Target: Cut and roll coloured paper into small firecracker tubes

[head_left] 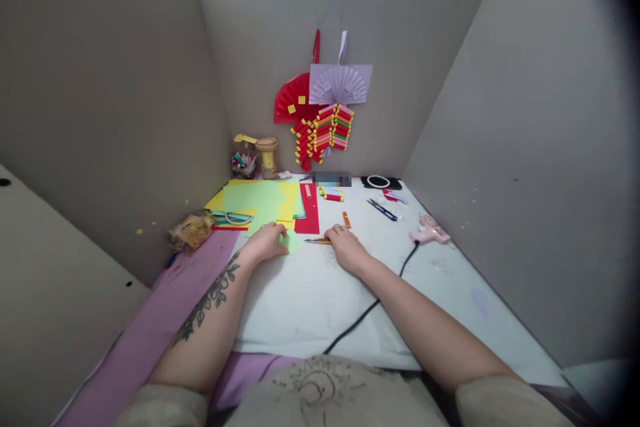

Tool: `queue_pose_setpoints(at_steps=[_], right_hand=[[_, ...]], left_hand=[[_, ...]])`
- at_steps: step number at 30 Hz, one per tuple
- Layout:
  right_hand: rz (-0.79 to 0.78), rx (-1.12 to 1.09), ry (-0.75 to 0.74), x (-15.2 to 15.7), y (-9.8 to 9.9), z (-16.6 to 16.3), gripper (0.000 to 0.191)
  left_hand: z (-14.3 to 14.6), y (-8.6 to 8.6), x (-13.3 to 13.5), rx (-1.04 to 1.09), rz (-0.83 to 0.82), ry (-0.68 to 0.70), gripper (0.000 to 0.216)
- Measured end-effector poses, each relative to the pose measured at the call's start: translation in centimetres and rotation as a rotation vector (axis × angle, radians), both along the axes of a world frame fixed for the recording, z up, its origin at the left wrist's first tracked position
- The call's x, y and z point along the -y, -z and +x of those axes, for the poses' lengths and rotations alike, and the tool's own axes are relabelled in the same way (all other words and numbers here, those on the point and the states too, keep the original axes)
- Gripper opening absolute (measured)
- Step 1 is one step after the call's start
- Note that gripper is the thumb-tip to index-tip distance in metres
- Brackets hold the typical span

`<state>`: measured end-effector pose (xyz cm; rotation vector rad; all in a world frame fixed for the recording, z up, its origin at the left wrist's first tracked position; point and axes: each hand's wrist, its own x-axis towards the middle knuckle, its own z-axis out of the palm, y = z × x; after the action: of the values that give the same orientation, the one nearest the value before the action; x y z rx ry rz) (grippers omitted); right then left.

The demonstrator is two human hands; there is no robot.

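Note:
My left hand (270,241) rests on a piece of light green paper (296,242), its fingers bent and its thumb on the near side, holding the paper against the table. Part of the sheet is hidden under the hand. To the right, my right hand (346,248) has its fingers closed on the end of a yellow-handled craft knife (320,241), whose blade points left toward the green paper. Just beyond this hand lies a small orange piece (347,219). A red sheet (313,217) lies behind the knife, with a small pink roll (308,191) on it.
Yellow and green sheets (240,197) are stacked at the back left, beside a plastic bag (191,232). Blue snips (383,209) and a pink glue gun (431,231) lie right; a black cord (353,327) crosses the table. Paper fans (341,83) hang on the back panel.

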<state>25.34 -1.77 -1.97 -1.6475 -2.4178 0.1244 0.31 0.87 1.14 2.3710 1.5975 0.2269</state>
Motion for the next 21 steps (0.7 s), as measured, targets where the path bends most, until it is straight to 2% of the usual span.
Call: queue_pose_setpoints(at_steps=[12,17,21], right_hand=[[0.017,-0.039,-0.069,0.1,0.0,-0.1,0.033],[0.026,-0.006,-0.103,0.0,0.0,-0.3,0.034],[0.021,-0.006,-0.106,-0.2,0.2,-0.4,0.035]], left_hand=[[0.1,-0.2,0.1,-0.018,-0.011,0.016,0.037],[0.2,0.5,-0.5,0.02,0.047,0.015,0.024],[0.4,0.8,-0.8,0.066,0.086,0.124,0.022]])
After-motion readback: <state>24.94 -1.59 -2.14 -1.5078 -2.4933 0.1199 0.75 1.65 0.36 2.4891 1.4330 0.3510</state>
